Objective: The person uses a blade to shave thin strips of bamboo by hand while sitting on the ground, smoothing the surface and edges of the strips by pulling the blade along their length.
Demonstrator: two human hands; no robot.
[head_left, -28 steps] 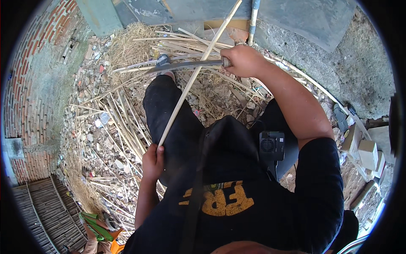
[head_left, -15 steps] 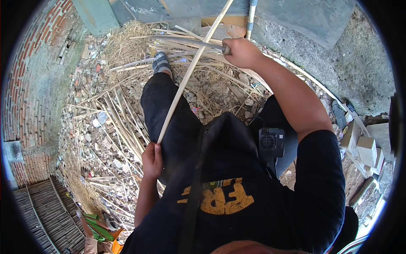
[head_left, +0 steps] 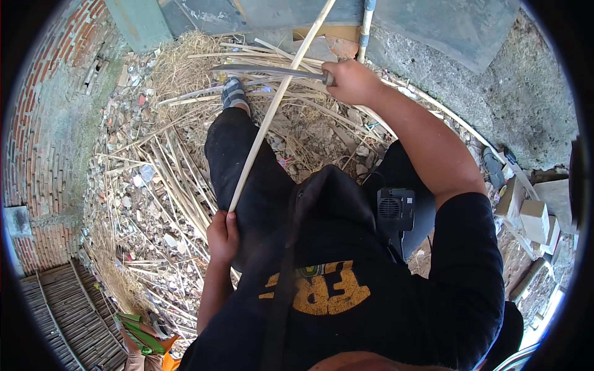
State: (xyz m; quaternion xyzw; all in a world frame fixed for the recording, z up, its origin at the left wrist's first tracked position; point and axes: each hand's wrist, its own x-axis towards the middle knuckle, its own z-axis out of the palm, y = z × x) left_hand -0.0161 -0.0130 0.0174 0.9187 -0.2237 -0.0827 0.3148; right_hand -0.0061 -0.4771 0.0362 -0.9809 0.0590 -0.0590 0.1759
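We steady the long pale cane [head_left: 272,114] in our clenched left hand [head_left: 223,235]; right hand [head_left: 351,80] fisted on the grey metal blade [head_left: 272,70], mid-trimming; next stroke needs careful aim

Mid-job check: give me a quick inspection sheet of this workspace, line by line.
Surface: rubble ground strewn with stones and dry stalks.
Job's things: long pale cane, lower end in the left hand; long dark blade held by the right hand across the cane.
Clutter: heap of cut canes, straw, boxes at right.
Grippers: both hands closed on their tools.
Cables: nothing seen.
Surroundings: brick wall at left, concrete slab at right, slatted panel lower left.
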